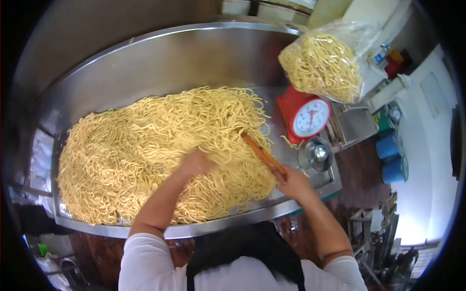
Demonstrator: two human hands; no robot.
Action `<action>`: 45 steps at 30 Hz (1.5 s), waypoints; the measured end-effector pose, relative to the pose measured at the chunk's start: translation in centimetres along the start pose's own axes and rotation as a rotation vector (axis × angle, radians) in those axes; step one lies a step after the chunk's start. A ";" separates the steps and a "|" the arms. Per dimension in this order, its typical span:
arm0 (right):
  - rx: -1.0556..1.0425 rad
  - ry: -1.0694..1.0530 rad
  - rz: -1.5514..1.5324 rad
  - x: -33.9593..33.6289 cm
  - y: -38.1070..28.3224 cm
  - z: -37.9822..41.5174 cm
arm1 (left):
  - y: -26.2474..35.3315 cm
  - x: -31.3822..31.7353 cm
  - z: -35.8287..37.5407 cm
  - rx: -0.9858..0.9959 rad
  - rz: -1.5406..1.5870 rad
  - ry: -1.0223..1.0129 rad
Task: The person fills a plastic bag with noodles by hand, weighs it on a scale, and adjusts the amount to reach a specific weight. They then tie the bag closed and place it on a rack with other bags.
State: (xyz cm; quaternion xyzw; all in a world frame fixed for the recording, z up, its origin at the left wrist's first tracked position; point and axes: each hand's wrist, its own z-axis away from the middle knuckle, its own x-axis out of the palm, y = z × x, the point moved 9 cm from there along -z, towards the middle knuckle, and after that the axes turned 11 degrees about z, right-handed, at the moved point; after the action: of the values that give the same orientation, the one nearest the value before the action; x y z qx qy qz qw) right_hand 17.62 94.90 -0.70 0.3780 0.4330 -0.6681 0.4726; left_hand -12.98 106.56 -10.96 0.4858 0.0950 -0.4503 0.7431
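Observation:
A wide bed of yellow noodles (121, 155) covers most of a metal tray-like table (194, 53). My left hand (196, 163) is at the middle of the noodles, smeared by motion, so its fingers do not show clearly. On the right, my right hand (293, 183) is closed around the near end of a pair of long wooden chopsticks (262, 154). Their far tips reach into the noodles at the right side of the heap.
A red dial scale (293, 109) stands at the right end of the table, bearing a clear plastic bag of noodles (323, 65). Beside it sits a round metal lid or bowl (315, 154). Blue buckets (394, 169) stand farther right. The table's metal front edge (194, 230) runs before me.

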 end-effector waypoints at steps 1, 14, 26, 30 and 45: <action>0.026 0.010 -0.008 -0.4 0.5 0.7 | -2.8 -3.3 -1.8 0.146 -0.164 0.218; 0.223 0.034 -0.119 0.5 9.5 11.0 | 2.1 1.7 0.9 0.155 -0.218 0.181; 0.193 0.368 0.041 2.5 8.3 7.2 | -20.6 -24.5 11.9 -0.041 -0.057 1.000; 0.017 0.404 0.024 2.8 6.4 8.1 | -28.2 -28.5 16.1 -0.408 -0.234 1.122; 0.017 0.286 -0.181 4.3 4.6 8.7 | -16.7 -43.9 24.7 -0.010 -0.234 1.496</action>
State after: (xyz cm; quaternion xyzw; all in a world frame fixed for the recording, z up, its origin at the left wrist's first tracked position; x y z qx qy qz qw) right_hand 20.07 84.66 -2.74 0.4327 0.5221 -0.6511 0.3409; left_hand -58.34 109.88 16.39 0.6452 0.6267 -0.0761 0.4302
